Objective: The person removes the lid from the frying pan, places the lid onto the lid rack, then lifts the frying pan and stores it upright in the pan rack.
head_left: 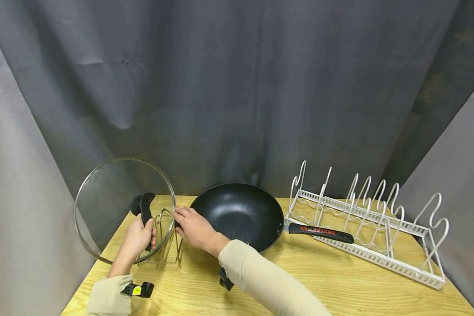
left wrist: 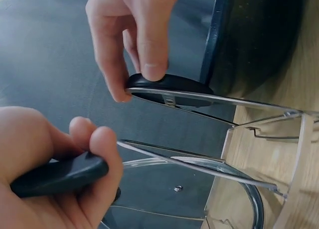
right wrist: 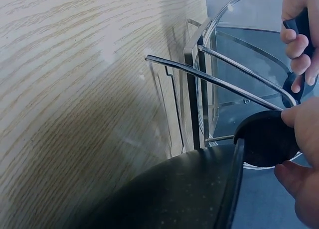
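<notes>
My left hand (head_left: 137, 239) grips the upright black handle (head_left: 145, 210) of a large round glass lid (head_left: 106, 193) with a steel rim. The lid stands on edge, tilted, at the left of the table, behind a metal wire stand (right wrist: 194, 97). With thumb and fingers, my right hand (head_left: 196, 229) pinches a black rounded pad (right wrist: 266, 138) at the top of the stand's wire arm. In the left wrist view, that pad (left wrist: 172, 84) sits along the upper wire. Close beside the right hand is a black wok (head_left: 238, 217), its rim near the stand.
The wok's black handle (head_left: 320, 232) points right and overlaps the front rail of a white wire rack (head_left: 379, 262) with several upright loops. A grey curtain (head_left: 237, 96) hangs behind the wooden table (head_left: 197, 294), and pale cloth (head_left: 19, 219) borders the left side.
</notes>
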`<state>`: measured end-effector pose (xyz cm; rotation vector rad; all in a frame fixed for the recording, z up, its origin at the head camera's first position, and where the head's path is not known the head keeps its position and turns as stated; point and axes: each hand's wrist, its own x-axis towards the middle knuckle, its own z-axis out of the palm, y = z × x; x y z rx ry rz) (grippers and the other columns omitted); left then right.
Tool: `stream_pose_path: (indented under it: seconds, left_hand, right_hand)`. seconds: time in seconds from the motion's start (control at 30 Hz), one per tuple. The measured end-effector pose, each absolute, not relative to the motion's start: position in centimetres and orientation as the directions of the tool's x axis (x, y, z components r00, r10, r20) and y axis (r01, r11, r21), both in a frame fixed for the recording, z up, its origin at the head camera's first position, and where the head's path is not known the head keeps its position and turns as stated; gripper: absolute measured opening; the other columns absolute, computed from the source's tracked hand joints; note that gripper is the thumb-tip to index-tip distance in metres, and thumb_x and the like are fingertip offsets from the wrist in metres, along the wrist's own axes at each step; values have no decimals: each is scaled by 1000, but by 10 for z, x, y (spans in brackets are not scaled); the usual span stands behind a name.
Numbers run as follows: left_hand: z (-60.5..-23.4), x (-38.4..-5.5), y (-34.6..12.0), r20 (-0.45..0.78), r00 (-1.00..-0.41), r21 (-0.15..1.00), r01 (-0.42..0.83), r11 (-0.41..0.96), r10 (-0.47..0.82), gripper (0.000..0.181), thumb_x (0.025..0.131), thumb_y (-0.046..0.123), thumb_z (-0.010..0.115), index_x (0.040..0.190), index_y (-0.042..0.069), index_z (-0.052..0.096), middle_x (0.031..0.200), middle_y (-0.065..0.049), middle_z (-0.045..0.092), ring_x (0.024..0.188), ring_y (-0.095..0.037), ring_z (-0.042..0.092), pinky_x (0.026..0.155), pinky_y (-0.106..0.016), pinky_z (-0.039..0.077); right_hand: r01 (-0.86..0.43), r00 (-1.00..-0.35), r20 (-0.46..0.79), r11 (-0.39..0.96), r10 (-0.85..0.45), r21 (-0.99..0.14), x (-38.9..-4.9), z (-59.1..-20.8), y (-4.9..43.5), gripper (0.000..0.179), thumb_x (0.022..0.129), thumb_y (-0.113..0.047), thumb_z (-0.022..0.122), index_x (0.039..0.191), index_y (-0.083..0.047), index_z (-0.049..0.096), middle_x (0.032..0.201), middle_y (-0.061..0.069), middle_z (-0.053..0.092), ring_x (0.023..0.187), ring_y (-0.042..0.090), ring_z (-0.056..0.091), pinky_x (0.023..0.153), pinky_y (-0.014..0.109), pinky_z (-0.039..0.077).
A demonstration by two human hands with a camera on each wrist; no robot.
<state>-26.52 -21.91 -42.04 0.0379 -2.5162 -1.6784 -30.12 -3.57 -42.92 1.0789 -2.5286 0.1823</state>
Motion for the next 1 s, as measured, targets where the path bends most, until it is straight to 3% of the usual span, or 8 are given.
stream_pose_path:
  seconds: [0.4, 1.0]
  left_hand:
    - [-413, -269, -219, 50, -996, 933, 18, 359, -80, 15, 102, 11, 33, 105, -4, 35, 65, -7, 49, 44, -16, 52, 46, -43, 53]
    - [-398, -262, -214, -48, -998, 960, -60, 272, -49, 19, 101, 10, 26, 111, -6, 29, 73, -9, 49, 51, -14, 52, 53, -37, 54]
  right_hand:
    - [-741, -618, 433, 671, -656, -41, -305, -436, -32, 50, 95, -28, 59, 140, -12, 45, 141, 3, 46, 127, 20, 44, 106, 27, 31]
    - [-740, -635, 433, 664, -639, -105, -307, -438, -32, 53, 93, -28, 62, 141, -14, 44, 143, 1, 45, 128, 19, 43, 105, 29, 34]
